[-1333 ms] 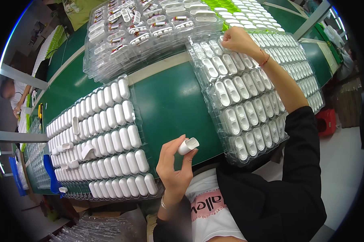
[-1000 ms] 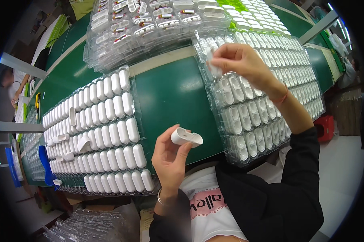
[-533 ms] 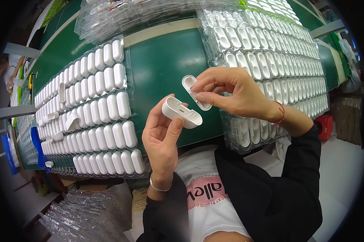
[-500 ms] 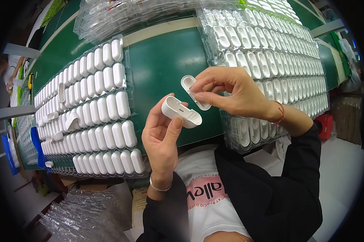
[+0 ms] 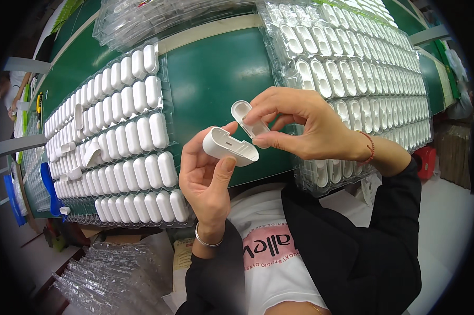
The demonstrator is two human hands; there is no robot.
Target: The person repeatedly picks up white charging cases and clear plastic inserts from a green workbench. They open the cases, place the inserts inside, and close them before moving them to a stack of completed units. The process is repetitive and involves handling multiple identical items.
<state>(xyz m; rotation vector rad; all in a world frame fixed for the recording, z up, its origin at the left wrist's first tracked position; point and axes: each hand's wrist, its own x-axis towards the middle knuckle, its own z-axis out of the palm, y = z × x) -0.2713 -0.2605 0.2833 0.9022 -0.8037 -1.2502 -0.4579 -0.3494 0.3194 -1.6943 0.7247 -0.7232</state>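
My left hand [image 5: 208, 185] holds a white earbud case body [image 5: 215, 143] between thumb and fingers. The body is hollow, with its open side up and a small slot in its inner wall. Just to the right and slightly above it, my right hand [image 5: 307, 126] pinches a white oval case lid [image 5: 241, 109], its hollow side showing. The lid's lower end is close to the body's right end; whether they touch I cannot tell. My right fingertips hide part of the lid.
On the left lies a clear tray [image 5: 166, 131] with rows of rounded white shells, a few tipped out of line. Stacked clear trays [image 5: 279, 68] of open white lids stand on the right. Between them is the green table [image 5: 205, 73]. Clear plastic trays [image 5: 111, 273] are piled lower left.
Lid and case body have come closer together, and the lid has turned a little. Both have shifted slightly left. Each hand keeps its hold.
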